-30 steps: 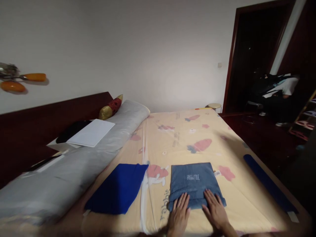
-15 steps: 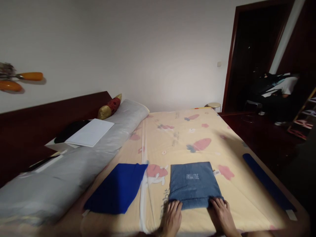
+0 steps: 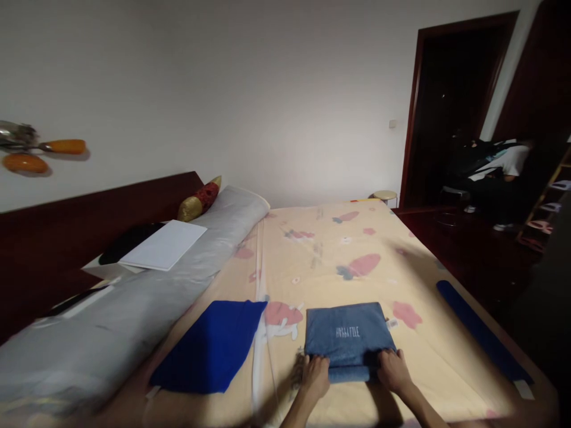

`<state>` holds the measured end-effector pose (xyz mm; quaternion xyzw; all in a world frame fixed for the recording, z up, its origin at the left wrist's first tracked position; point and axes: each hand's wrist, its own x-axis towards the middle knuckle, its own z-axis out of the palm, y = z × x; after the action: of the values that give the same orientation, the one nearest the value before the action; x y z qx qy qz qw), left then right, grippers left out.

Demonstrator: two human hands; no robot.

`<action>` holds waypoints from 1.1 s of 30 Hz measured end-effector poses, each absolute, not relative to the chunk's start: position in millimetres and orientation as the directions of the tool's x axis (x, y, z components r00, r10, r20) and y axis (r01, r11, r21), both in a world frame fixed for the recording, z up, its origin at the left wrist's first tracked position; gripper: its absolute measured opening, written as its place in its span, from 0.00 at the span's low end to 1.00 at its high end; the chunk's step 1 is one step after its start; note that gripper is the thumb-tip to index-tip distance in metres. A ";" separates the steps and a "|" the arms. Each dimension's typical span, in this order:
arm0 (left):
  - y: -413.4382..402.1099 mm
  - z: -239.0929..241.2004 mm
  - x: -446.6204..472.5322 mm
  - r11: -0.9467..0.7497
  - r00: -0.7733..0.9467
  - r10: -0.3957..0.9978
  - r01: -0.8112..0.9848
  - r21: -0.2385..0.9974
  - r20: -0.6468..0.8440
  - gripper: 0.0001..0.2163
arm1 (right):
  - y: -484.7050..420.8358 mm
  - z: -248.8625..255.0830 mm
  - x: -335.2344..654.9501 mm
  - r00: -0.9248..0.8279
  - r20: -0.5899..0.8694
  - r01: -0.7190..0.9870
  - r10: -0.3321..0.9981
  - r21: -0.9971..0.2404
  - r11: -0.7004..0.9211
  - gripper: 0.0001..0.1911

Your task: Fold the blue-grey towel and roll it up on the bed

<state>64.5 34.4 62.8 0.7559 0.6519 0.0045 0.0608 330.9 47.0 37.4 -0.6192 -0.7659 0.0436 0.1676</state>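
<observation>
In the head view, the folded grey-blue towel [image 3: 349, 340] lay flat on the bed [image 3: 339, 249], in the lower centre of the frame, with a line of pale lettering across its upper face and a small tag showing at its upper right corner. The left hand [image 3: 314, 376] was positioned at the lower left corner of the towel, with its fingers curled closed on the towel's near edge. The right hand [image 3: 393, 370] was positioned at the lower right corner, likewise curled closed on that edge. Both forearms entered from the bottom of the frame. The near edge of the towel appeared thickened where the hands gripped it. A bright blue cloth [image 3: 214, 346] lay flat on the bed to the left of the towel, apart from it. The bed carried a cream sheet printed with red and blue motifs. A long grey bolster [image 3: 134, 315] ran along the left side of the bed, against the dark wooden headboard [image 3: 53, 238]. A white sheet-like panel [image 3: 163, 245] rested above the bolster in the left centre of the frame. A dark blue strip [image 3: 482, 336] lay along the right edge of the bed. A dark doorway [image 3: 446, 107] occupied the upper right of the frame.
</observation>
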 end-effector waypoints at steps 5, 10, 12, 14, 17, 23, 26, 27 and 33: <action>13.4 50.3 96.5 -0.187 0.179 0.982 0.971 0.146 0.066 0.26 | 27.5 41.1 289.3 -0.262 0.269 0.866 0.927 -0.359 0.349 0.18; -3.2 49.3 103.8 -0.413 0.376 0.904 0.891 0.187 0.203 0.25 | 17.0 38.9 277.1 -0.422 0.305 0.744 0.854 -0.421 0.518 0.23; -4.0 53.9 83.9 -0.449 0.417 0.884 0.883 0.136 0.210 0.26 | 17.5 32.3 298.6 -0.408 0.309 0.755 0.859 -0.415 0.508 0.23; -4.2 56.0 56.2 -0.443 0.421 0.885 0.892 0.086 0.197 0.27 | 17.8 21.4 327.6 -0.349 0.327 0.794 0.878 -0.395 0.462 0.25; -5.6 50.0 21.3 -0.349 0.335 0.923 0.936 0.047 0.190 0.24 | 15.7 1.6 361.7 -0.228 0.372 0.865 0.900 -0.347 0.362 0.27; -4.8 30.3 48.7 -0.062 0.047 0.957 0.997 0.045 0.286 0.27 | 13.1 0.7 329.2 -0.118 0.339 0.884 0.933 -0.391 0.254 0.26; -0.7 27.8 90.2 -0.275 0.234 0.938 0.952 0.137 0.257 0.29 | 16.6 17.3 285.2 -0.309 0.238 0.800 0.921 -0.459 0.387 0.27; 1.0 28.3 100.1 -0.330 0.283 0.925 0.929 0.166 0.253 0.28 | 18.1 21.4 274.2 -0.355 0.216 0.778 0.910 -0.471 0.415 0.27; 2.9 44.8 71.8 -0.405 0.373 0.887 0.912 0.071 0.272 0.25 | 24.3 19.3 299.1 -0.293 0.214 0.814 0.932 -0.455 0.361 0.25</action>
<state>71.8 2.9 44.8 0.8273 0.5437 0.1342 -0.0455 299.1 24.3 19.3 -0.5501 -0.7934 0.1305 0.2256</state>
